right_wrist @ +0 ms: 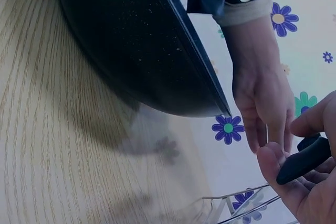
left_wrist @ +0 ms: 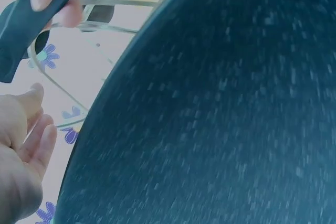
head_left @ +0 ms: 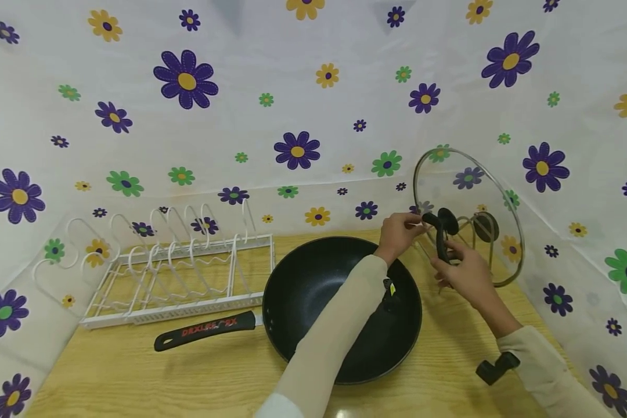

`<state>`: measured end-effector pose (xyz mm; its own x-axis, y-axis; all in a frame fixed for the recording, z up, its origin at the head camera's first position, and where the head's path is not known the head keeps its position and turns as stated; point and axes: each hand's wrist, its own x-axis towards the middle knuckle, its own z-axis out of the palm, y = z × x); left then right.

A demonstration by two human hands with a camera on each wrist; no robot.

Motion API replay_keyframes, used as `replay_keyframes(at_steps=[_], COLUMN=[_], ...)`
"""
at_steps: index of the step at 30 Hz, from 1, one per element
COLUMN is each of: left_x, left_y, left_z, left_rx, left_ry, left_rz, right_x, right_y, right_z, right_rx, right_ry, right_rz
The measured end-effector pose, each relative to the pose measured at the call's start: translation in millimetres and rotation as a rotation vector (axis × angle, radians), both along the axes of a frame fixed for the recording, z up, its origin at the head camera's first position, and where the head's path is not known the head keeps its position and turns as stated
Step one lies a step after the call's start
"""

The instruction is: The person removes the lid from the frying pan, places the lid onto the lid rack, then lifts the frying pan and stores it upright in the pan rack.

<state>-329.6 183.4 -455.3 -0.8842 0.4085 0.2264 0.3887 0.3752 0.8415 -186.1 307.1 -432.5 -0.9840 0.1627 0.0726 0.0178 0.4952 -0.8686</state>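
Note:
Tilted upright at the right, a clear glass lid (head_left: 447,220) with a thin metal rim shows in the head view. My right hand (head_left: 465,273) grips its black handle (head_left: 441,241), thumb and fingers around the lower part. The right wrist view also has this handle (right_wrist: 307,160) between the fingers of the right hand (right_wrist: 320,187). My left hand (head_left: 397,232) reaches across the pan, fingertips close to the handle's upper end. In the left wrist view, the left hand (left_wrist: 21,150) has loosely extended fingers, with a gap between thumb and handle (left_wrist: 37,19).
A black frying pan (head_left: 319,284) lies on the wooden table (head_left: 230,371), its handle (head_left: 204,331) pointing left. Behind that handle stands a white wire dish rack (head_left: 175,307). Metal wires (left_wrist: 118,2) rise behind the lid. A flowered sheet (head_left: 271,46) covers the walls.

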Motion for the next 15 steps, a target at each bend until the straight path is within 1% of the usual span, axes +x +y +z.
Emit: replay_keyframes(at_steps=[2, 5, 7, 10, 13, 15], left_x=[-2.3, -5.2, -6.3, -6.5, -3.9, -1.2], left_y=[-9.1, -24.6, -36.1, -53.9, -71.7, -82.9], left_z=[2.8, 7.3, 11.0, 17.6, 26.7, 33.2], left_rx=[-0.015, -0.033, -0.039, -0.041, -0.032, -0.035], left_ry=[-0.001, -0.003, 0.002, 0.024, 0.047, 0.063], left_rz=[-0.010, -0.032, -0.049, -0.076, -0.100, -0.110], right_x=[0.2, 1.4, 3.4, 7.9, 13.4, 16.8], right_y=[-0.7, -1.8, -2.2, -2.4, -3.0, -3.3], right_z=[-0.1, 0.9, 1.8, 3.1, 4.9, 6.7], right_rx=[-0.018, -0.014, 0.022, 0.115, 0.197, 0.220], right_ry=[0.002, 0.005, 0.015, 0.045, 0.073, 0.085], right_rz=[-0.001, -0.005, -0.011, -0.023, -0.035, -0.044])
